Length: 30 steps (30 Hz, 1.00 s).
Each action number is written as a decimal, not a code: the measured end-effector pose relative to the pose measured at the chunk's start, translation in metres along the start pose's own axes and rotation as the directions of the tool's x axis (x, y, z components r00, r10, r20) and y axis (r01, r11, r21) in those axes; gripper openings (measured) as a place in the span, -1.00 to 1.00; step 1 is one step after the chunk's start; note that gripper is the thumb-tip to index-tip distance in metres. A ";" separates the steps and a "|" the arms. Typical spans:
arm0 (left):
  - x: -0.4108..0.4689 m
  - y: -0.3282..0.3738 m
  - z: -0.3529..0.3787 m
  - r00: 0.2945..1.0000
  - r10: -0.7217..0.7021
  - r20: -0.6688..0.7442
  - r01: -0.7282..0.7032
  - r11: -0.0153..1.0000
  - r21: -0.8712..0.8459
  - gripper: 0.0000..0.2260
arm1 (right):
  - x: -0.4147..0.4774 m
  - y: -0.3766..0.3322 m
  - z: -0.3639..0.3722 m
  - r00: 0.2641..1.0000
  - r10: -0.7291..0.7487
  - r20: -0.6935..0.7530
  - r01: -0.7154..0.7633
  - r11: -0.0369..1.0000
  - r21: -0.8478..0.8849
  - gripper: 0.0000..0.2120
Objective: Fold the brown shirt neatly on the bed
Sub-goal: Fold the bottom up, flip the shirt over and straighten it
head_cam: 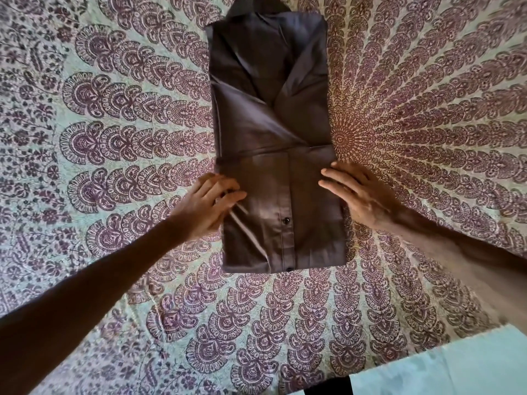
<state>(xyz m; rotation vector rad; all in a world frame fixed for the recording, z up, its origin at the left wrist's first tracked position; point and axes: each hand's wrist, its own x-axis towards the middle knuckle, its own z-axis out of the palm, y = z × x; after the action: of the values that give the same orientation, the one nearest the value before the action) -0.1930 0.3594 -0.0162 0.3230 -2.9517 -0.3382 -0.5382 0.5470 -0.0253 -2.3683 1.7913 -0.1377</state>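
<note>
While the brown shirt (271, 132) lies flat in the middle of the bed (114, 138), on that busy paisley bedspread, it's already down to a long narrow rectangle with the collar (251, 8) at the far end and the sleeves crossed over the body. The near third looks doubled up onto itself, with the button strip (286, 218) and a couple of dark buttons facing up. The left hand (208, 206) rests on the left edge of that near flap, fingers spread and lying flat, maybe pinching a bit of the edge, hard to tell for sure. The right hand (356, 192) sits open on the right edge, palm down, pressing rather than gripping anything. Going by the soft creases, I'd say this is thin woven cotton or similar: light, floppy, zero stiffness, a little slick against itself, so the stacked layers will slide if you drag them. If it were me I'd take hold at both side edges of the folded flap at once, thumbs on top and fingers underneath, catching all layers together, and carry it up toward the collar in one go. Grabbing only the top layer would probably pull the sleeves out of place and mess up the neat edges.
</note>
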 end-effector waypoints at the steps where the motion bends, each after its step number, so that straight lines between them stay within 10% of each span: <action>1: -0.012 -0.010 0.000 0.995 0.085 0.060 -0.089 0.994 0.065 -0.39 | -0.006 0.008 -0.001 0.997 -0.079 0.019 0.079 0.997 -0.009 -0.46; 5: -0.043 -0.037 0.006 0.941 0.244 0.237 -0.268 0.960 0.077 -0.13 | -0.011 0.019 -0.002 0.957 -0.260 0.131 0.272 0.959 -0.076 -0.51; 20: 0.001 -0.030 0.010 0.928 0.341 0.153 -0.351 0.936 0.042 -0.74 | 0.015 0.010 0.004 0.972 -0.231 -0.031 0.227 0.968 -0.110 -0.76; 23: 0.006 -0.021 0.009 0.975 0.176 0.138 -0.168 0.983 -0.068 -0.74 | 0.026 -0.006 -0.006 0.995 -0.038 -0.096 0.047 0.995 0.086 -0.73; 25: 0.018 -0.014 -0.006 0.987 -0.099 0.125 0.134 0.938 -0.319 -0.68 | 0.042 -0.015 -0.024 0.938 0.341 -0.070 -0.280 0.859 0.429 -0.80; 28: 0.067 -0.007 -0.040 0.754 -0.640 0.147 0.496 0.407 -0.767 -0.84 | 0.089 -0.014 -0.048 0.656 0.744 0.127 -0.484 0.286 0.827 -0.82; 30: 0.102 -0.030 -0.039 0.566 -0.818 0.099 0.536 0.275 -0.798 -0.86 | 0.124 0.009 -0.049 0.533 0.840 0.104 -0.492 0.208 0.845 -0.78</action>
<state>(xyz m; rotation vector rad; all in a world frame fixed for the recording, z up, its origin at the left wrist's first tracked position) -0.2787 0.2997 0.0268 1.3780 -1.8276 -1.4204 -0.5212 0.4212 0.0171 -0.7484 2.0967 -1.1032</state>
